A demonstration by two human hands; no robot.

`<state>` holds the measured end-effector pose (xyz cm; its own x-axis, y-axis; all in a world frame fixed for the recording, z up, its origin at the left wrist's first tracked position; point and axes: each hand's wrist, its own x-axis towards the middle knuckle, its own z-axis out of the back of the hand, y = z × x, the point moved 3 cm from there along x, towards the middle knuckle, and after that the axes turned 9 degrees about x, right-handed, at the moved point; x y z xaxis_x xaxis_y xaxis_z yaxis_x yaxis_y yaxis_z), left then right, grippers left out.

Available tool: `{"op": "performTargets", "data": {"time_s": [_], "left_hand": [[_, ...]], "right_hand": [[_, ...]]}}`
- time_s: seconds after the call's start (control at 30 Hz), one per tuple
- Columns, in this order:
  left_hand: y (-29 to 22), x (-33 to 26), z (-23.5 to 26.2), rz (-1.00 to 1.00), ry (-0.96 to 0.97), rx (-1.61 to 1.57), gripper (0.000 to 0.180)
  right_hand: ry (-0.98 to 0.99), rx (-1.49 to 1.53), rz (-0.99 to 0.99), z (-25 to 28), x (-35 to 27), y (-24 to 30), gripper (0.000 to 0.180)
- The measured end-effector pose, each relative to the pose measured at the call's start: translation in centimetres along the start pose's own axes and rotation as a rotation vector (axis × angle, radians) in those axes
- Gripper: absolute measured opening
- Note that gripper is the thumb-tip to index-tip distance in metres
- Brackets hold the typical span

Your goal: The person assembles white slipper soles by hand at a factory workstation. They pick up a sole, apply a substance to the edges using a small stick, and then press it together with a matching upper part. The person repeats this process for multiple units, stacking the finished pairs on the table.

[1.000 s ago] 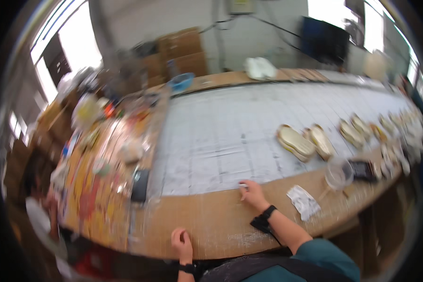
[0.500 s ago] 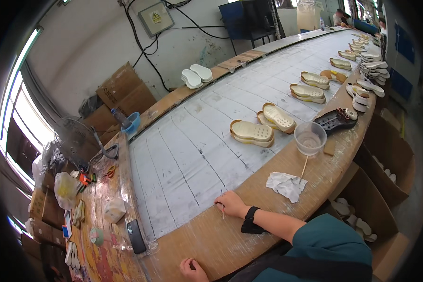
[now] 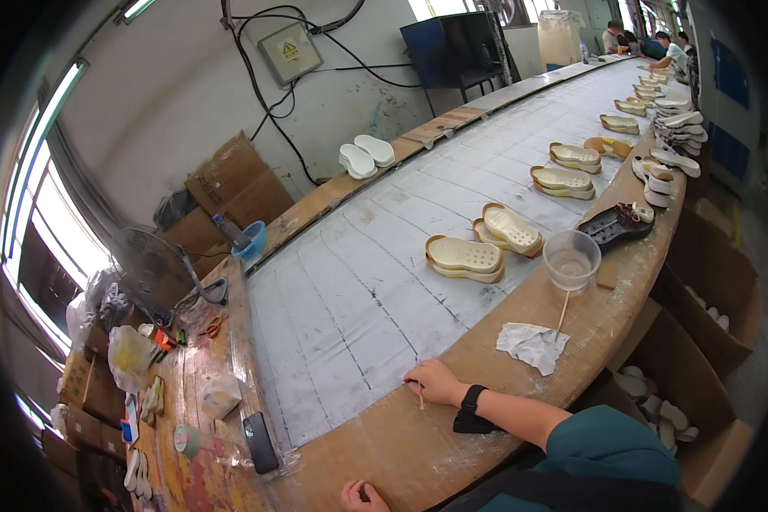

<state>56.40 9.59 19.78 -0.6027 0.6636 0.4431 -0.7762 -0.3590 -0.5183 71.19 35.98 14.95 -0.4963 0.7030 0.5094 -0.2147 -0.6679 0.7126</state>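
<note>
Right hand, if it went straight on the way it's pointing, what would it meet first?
The right hand would probably meet the pale, dark-lined work surface first; no loose object shows on that stretch, though the hand's height is unclear.

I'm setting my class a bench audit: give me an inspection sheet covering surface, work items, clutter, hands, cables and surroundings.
Surface: white sheet with dark lines, bordered by brown board.
Work items: cream soles in a row on the sheet; clear tub on the board; thin stick reaching crumpled white cloth.
Clutter: dark phone, green tape roll, red-handled scissors on the left-hand table.
Left hand: curled, cut off by the frame; nothing seen in it.
Right hand: closed at the sheet's edge around a thin pale item, kind unclear.
Cables: black cables on the wall.
Surroundings: fan, cardboard boxes; people at the far end.
</note>
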Motion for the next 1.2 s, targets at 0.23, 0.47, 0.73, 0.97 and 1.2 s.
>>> {"op": "performTargets", "data": {"time_s": [0.23,0.47,0.73,0.97,1.2], "left_hand": [[-1.1,0.0,0.4,0.033,0.001,-0.026,0.013],[-0.1,-0.4,-0.3,-0.002,-0.018,-0.033,0.013],[0.3,-0.5,-0.8,0.007,-0.020,-0.065,0.014],[0.4,-0.5,-0.7,-0.036,-0.030,-0.041,0.014],[0.1,-0.5,-0.7,-0.016,-0.024,-0.043,0.015]], "right_hand": [[0.024,-0.008,-0.001,0.4,-0.1,0.0,0.013],[0.036,-0.004,-0.019,0.5,-0.2,-0.1,0.014],[0.037,-0.007,-0.037,0.4,-0.2,-0.2,0.015],[0.039,0.020,-0.042,0.7,-0.2,0.1,0.015],[0.047,0.007,-0.048,0.7,-0.2,-0.2,0.016]]}}
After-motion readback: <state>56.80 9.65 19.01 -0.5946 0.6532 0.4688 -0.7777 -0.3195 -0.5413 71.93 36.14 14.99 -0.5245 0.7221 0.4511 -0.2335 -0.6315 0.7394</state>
